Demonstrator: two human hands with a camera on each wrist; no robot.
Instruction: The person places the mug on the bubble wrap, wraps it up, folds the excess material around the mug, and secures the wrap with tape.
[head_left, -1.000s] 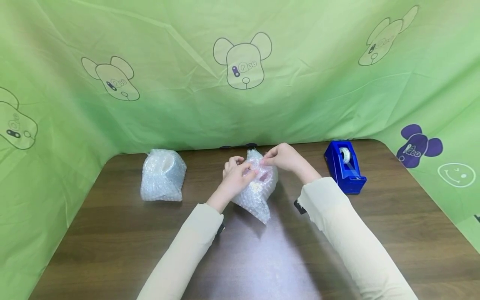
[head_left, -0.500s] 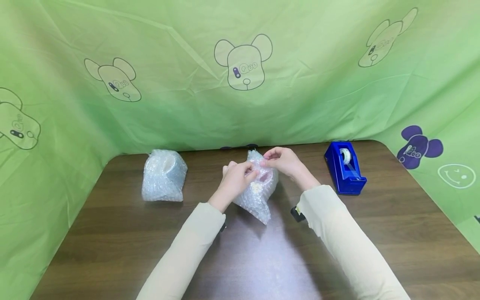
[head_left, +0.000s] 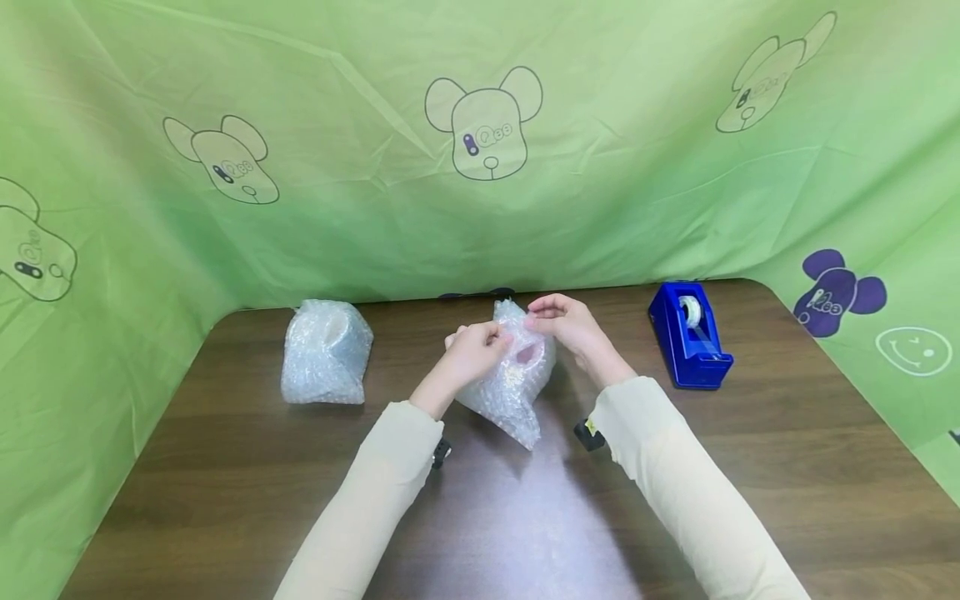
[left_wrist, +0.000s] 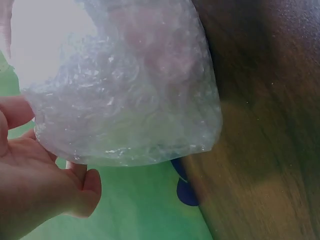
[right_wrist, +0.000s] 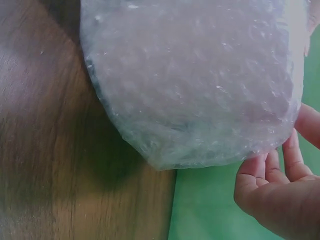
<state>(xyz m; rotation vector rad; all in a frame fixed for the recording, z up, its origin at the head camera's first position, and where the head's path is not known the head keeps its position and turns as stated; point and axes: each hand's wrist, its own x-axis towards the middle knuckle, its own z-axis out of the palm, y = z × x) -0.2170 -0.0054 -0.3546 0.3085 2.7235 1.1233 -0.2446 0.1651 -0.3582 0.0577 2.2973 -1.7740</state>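
A bubble-wrap bundle stands at the middle of the table, with something pinkish showing through its upper part. My left hand pinches its upper left side between thumb and fingers. On the upper right side, my right hand pinches the wrap near its top. The left wrist view shows the clear bubble wrap up close, the left fingers bent at its edge. From the right wrist, the thumb and fingertips meet the wrap's edge. What lies inside is too blurred to tell.
Another bubble-wrapped bundle sits on the left of the wooden table. A blue tape dispenser with a roll of clear tape stands at the right. A green printed cloth hangs behind the table's far edge.
Both hands stay at the top of the bundle. The right wrist has dropped slightly, and the left hand's fingers have shifted a little along the wrap.
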